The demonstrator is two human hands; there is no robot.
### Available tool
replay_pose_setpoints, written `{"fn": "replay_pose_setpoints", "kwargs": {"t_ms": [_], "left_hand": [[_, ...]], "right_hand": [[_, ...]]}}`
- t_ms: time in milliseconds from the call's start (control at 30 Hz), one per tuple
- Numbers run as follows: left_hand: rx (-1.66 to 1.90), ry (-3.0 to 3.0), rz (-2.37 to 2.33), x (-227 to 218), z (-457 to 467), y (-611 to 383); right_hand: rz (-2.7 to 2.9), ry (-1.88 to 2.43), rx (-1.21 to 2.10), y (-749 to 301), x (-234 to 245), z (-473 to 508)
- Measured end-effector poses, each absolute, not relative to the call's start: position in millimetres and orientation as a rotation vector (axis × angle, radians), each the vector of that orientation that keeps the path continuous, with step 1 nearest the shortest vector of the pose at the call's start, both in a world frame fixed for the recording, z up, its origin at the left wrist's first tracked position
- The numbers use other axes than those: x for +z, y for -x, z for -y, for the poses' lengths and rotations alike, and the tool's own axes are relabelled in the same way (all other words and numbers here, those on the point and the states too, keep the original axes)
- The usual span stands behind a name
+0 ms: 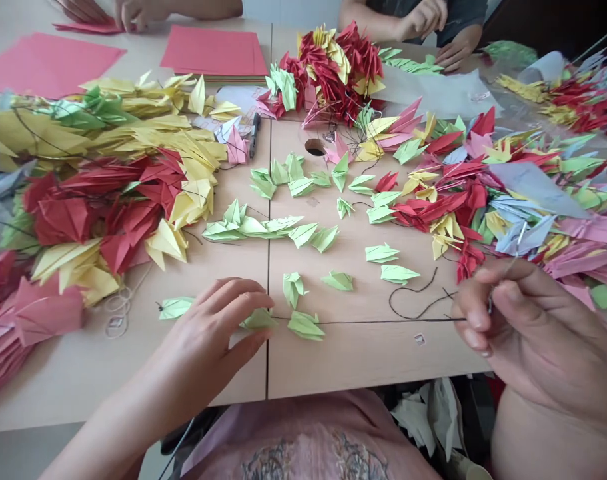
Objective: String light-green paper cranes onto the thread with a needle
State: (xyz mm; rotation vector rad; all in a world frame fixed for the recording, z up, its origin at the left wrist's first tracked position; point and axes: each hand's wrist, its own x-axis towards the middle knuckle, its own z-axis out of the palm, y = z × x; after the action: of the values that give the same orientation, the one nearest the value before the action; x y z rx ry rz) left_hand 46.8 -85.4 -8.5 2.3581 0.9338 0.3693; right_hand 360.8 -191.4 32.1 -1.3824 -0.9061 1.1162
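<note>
Your left hand (pixel 220 323) arches over a green crane (pixel 257 319) near the table's (pixel 363 360) front edge; thumb and fingers narrowly spaced about it, grip cannot be told. Your right hand (pixel 538 327) pinches black thread (pixel 408 321), running straight leftward. More green cranes (pixel 338 280) lie loose beyond.

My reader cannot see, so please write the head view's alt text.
A person's left hand curls around a folded green paper while the right hand holds black thread. More green pieces lie between colourful paper heaps on the table; other people's hands show opposite.
</note>
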Motion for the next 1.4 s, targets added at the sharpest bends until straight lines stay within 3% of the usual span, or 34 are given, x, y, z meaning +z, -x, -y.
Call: {"fn": "replay_pose_setpoints", "kwargs": {"t_ms": [233, 367, 500, 833, 1133, 1400], "left_hand": [[0.226, -2.414, -0.958, -12.7, 85.0, -22.7], [0.295, -2.405, -0.969, -14.1, 89.7, -28.4], [0.374, -2.47, -0.922, -11.5, 82.4, -45.9], [0.372, -2.415, -0.8, -13.3, 40.1, -93.8], [0.506, -0.851, -0.768, 30.6, 25.6, -90.5], [0.62, -0.478, -0.578, 28.6, 32.5, -74.9]], "right_hand": [[1.258, 1.671, 0.651, -345.1, 13.3, 199.9], [1.718, 1.687, 0.43, -321.9, 0.3, 187.8], [1.84, 1.688, 0.234, -307.9, -3.8, 170.7], [1.876, 1.525, 0.494, -298.3, 6.9, 153.5], [1.591, 1.465, 0.744, -300.2, 41.1, 125.5], [1.471, 1.289, 0.989, -284.1, 43.0, 109.3]]}}
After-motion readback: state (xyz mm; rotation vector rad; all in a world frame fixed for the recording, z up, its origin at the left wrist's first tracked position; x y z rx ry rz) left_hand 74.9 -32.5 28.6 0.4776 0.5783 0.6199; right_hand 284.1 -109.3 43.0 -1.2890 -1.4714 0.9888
